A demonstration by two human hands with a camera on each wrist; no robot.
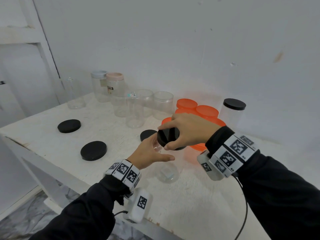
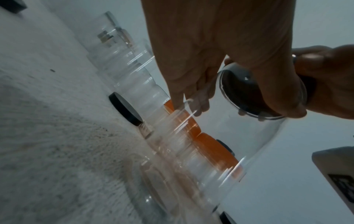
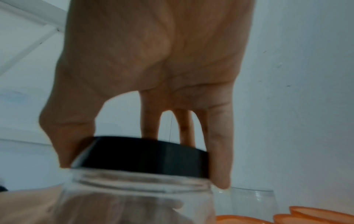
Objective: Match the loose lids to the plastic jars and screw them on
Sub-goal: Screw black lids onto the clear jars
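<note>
While left hand (image 1: 150, 154) grips jar (image 1: 167, 172), right hand (image 1: 188, 130) — black lid (image 1: 167, 136) beneath.

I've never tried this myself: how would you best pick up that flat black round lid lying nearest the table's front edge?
Grip the flat black round lid by its rim, coming straight down from above, thumb opposite fingers. It lies flat on the white table, so only the low side wall offers purchase.
</note>
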